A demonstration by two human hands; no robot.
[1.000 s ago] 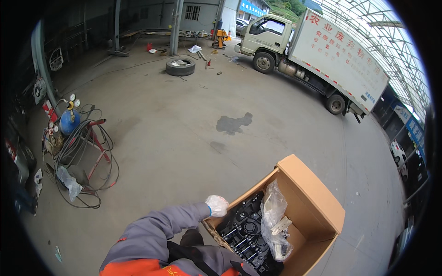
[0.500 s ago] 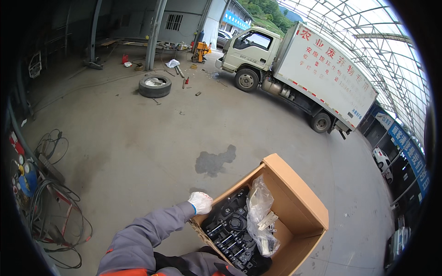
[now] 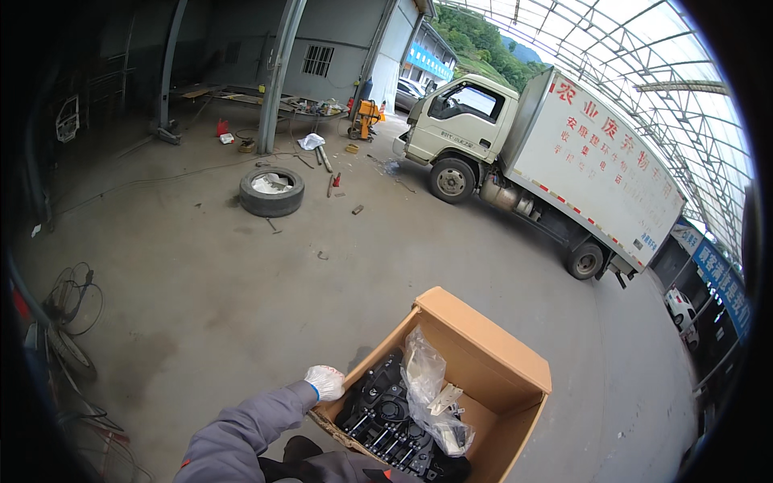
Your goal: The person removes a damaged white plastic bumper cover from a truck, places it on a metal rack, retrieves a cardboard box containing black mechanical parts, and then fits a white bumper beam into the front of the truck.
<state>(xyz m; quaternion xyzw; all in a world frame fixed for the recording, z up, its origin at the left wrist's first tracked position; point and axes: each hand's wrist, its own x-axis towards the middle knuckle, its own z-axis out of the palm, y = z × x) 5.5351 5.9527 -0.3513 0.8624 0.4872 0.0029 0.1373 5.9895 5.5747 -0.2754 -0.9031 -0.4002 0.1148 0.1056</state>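
In a white knitted glove, my left hand (image 3: 325, 383) is closed around the left edge of an open cardboard box (image 3: 487, 344). The box is tilted and held in front of my body, above the floor. Inside lies a black moulded part (image 3: 385, 412) with several silvery rods or bolts across it. Over it rests a crumpled clear plastic bag (image 3: 423, 369), and beside the bag is a pale flat metal piece (image 3: 445, 399). My right hand is out of view; the box's near right side runs off the lower edge.
A tyre (image 3: 251, 204) lies on the concrete ahead, with scattered tools past it. Beyond stand a steel post (image 3: 278, 80) and a yellow-orange machine (image 3: 368, 120). A box truck (image 3: 592, 169) is parked at the right. Coiled cables (image 3: 74, 299) lie at the left.
The tyre and truck now appear lower and slightly larger. The box and my left hand sit a little farther left in the picture, with the grip unchanged. The dark floor stain is now mostly covered.
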